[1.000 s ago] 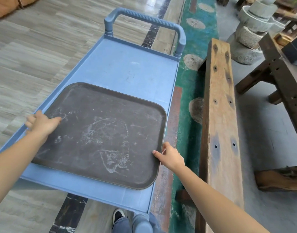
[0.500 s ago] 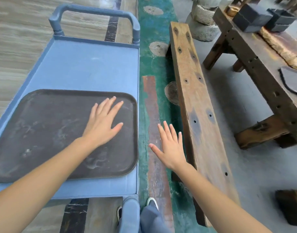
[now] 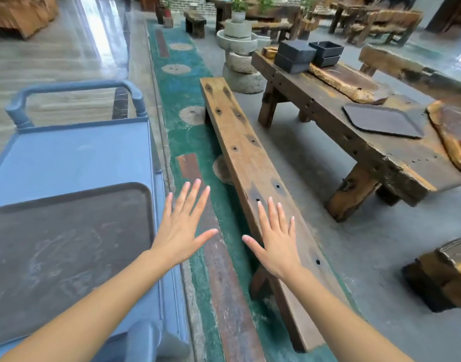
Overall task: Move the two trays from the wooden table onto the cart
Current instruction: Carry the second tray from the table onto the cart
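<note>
One dark, scuffed tray [image 3: 67, 246] lies flat on the blue cart [image 3: 75, 155] at the left. A second dark tray [image 3: 383, 121] rests on the wooden table [image 3: 367, 150] at the right, far beyond my reach. My left hand [image 3: 182, 231] hovers with fingers spread just right of the cart's edge, holding nothing. Over the long wooden bench [image 3: 250, 163] my right hand [image 3: 276, 239] is also spread and empty.
The bench runs between the cart and the table. Stacked black boxes [image 3: 294, 56] and a bark-edged slab [image 3: 344, 79] sit on the table's far end. Stone millstones [image 3: 239, 53] stand behind it. A wooden stool [image 3: 446, 275] is low at the right.
Both hands let go of the tray on the cart and swung right, away from it. My view turned right and lifted, bringing the table and its tray into sight.
</note>
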